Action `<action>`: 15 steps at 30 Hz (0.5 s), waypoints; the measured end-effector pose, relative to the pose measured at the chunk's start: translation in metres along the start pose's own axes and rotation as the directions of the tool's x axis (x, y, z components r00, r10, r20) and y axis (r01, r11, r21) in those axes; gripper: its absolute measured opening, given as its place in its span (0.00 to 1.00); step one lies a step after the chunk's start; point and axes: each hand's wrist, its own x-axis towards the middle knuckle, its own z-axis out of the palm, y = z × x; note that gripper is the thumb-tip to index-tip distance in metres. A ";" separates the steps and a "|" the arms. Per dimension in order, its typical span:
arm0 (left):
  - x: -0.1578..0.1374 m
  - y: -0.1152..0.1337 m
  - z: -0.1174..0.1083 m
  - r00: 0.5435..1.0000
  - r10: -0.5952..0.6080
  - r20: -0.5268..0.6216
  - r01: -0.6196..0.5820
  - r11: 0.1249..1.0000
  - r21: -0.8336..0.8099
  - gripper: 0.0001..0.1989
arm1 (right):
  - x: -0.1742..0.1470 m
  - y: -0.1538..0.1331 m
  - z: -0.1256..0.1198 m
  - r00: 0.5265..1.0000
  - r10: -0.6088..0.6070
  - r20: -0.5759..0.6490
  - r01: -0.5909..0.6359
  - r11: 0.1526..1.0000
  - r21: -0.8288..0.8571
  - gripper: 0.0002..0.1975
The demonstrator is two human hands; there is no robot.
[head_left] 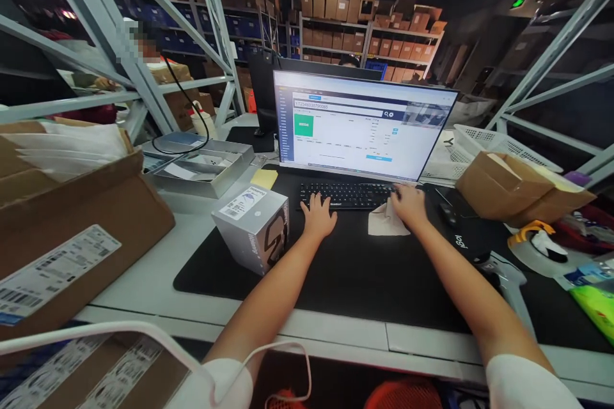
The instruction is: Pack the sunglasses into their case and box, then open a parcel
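Hiding part of keyboard [352,193], right hand [409,203].

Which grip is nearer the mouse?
Right. The right grip is just left of the mouse, at the keyboard; the left grip is farther off, at the keyboard's left end.

The left hand [319,217] lies spread at the left part of the black keyboard [357,195]; the right hand [410,203] is at its right end, beside a pale crumpled sheet [385,222]. Behind stands a lit monitor [350,131], and nearer, leftward, a silver printed box [249,230].
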 end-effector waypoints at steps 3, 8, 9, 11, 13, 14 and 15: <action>0.000 0.001 0.000 1.000 0.000 -0.003 0.000 1.000 -0.001 0.30 | -0.012 0.082 -0.018 0.941 0.337 -0.018 -0.335 0.927 -0.168 0.24; -0.001 0.002 0.000 1.000 -0.004 -0.015 0.003 1.000 -0.011 0.29 | -0.034 0.164 -0.022 0.837 0.537 0.102 -0.508 0.833 -0.219 0.33; -0.001 0.002 0.000 1.000 -0.005 -0.015 0.004 1.000 -0.016 0.29 | -0.036 0.167 -0.019 0.843 0.525 0.113 -0.496 0.842 -0.213 0.34; -0.001 0.001 0.001 1.000 -0.005 -0.017 0.004 1.000 -0.023 0.29 | -0.040 0.166 -0.011 0.860 0.504 0.084 -0.480 0.854 -0.202 0.35; 0.000 0.000 0.002 1.000 -0.003 -0.025 0.003 1.000 -0.026 0.29 | -0.044 0.160 -0.002 0.870 0.493 0.016 -0.482 0.856 -0.186 0.34; 0.000 0.000 0.003 1.000 -0.004 -0.027 0.003 1.000 -0.027 0.29 | -0.045 0.158 0.002 0.873 0.488 -0.019 -0.483 0.857 -0.178 0.33; 0.000 -0.001 0.003 1.000 -0.006 -0.027 0.006 1.000 -0.029 0.29 | -0.047 0.156 0.005 0.876 0.481 -0.045 -0.481 0.860 -0.172 0.33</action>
